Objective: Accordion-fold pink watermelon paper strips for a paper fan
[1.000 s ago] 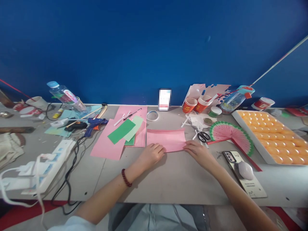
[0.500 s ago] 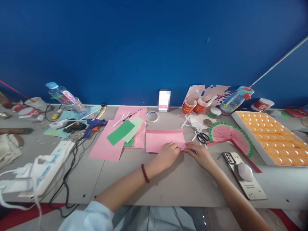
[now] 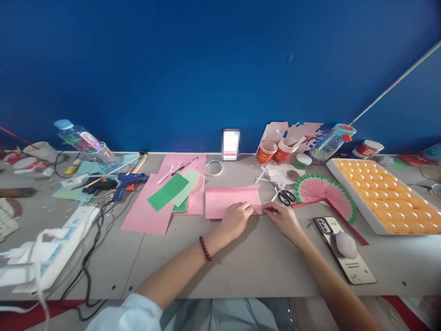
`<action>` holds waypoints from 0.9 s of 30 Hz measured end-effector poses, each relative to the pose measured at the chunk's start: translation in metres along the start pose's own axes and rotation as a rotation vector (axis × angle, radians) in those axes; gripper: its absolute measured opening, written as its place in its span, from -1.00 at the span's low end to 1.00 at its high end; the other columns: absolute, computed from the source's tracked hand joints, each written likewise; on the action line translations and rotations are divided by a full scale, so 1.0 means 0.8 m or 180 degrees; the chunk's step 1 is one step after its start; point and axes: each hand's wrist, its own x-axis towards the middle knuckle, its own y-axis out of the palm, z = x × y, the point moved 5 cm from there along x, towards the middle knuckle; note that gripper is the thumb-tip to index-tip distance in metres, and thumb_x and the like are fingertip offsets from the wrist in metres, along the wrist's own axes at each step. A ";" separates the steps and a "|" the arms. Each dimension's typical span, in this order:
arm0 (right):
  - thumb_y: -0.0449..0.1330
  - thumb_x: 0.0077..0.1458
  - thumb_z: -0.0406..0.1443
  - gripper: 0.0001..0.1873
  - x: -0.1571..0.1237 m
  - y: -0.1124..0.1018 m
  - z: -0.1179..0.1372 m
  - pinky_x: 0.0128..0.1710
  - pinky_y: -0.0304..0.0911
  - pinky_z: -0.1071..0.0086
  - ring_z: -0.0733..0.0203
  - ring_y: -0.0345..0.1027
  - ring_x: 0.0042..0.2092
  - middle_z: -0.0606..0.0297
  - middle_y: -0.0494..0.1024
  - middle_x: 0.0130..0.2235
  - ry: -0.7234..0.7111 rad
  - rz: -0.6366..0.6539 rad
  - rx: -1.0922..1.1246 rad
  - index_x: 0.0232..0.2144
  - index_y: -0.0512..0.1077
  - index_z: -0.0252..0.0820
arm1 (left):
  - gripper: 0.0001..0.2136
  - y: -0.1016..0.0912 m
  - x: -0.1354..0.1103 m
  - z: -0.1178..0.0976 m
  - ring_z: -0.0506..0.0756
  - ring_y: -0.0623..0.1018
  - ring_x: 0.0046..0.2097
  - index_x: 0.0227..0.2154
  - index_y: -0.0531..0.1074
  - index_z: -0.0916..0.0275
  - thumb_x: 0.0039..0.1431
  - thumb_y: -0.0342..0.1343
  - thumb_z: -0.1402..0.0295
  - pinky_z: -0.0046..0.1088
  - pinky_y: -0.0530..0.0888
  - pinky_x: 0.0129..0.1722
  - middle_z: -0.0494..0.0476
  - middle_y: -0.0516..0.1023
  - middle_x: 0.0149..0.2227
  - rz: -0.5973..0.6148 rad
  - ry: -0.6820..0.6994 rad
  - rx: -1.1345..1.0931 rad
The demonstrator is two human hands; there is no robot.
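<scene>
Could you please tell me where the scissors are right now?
In the head view, the scissors lie on the table right of centre, between the pink sheet being handled and the watermelon-coloured fan, just beyond the right hand.

Indoor light, med. brightness; source out of frame. Soft shadows on tabletop [image 3: 268, 271] by L hand [image 3: 237, 220]. Glints on orange domes [image 3: 375, 192]. Upright screen [image 3: 230, 145] pixelated, blown white. Wide-angle bend at edges, far L/R stuff stretched + blurry; ctr sharper. Blue wall [image 3: 165, 78] darker up top.
</scene>
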 end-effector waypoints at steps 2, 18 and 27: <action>0.13 0.02 -0.23 -0.84 -0.001 0.002 0.001 -0.32 0.35 0.32 0.13 0.48 -0.35 0.24 0.60 -0.40 0.0032 -0.0146 -0.0033 -0.40 0.48 -0.14 | -0.82 0.003 -0.001 -0.002 0.06 0.46 -0.23 -0.22 0.44 0.26 0.25 -0.05 0.53 -0.42 0.38 -0.26 0.09 0.48 -0.24 0.0011 0.0070 0.0243; 0.07 0.09 -0.34 -0.87 -0.006 0.004 0.015 -0.27 0.35 0.29 0.14 0.43 -0.29 0.21 0.52 -0.34 -0.0410 -0.0302 -0.0277 -0.36 0.43 -0.15 | -0.88 0.014 -0.003 -0.013 0.13 0.44 -0.28 -0.28 0.40 0.38 0.20 -0.03 0.58 -0.36 0.33 -0.35 0.16 0.44 -0.37 -0.0166 0.0798 0.1374; 0.16 0.11 -0.30 -0.87 -0.005 0.002 0.029 -0.10 0.31 0.18 0.07 0.38 -0.11 0.17 0.51 -0.17 -0.1031 -0.0247 -0.0384 -0.24 0.44 -0.10 | -0.82 -0.016 -0.005 -0.008 0.08 0.44 -0.29 -0.33 0.42 0.31 0.27 -0.09 0.51 -0.32 0.34 -0.13 0.10 0.46 -0.41 -0.0929 0.0801 0.0915</action>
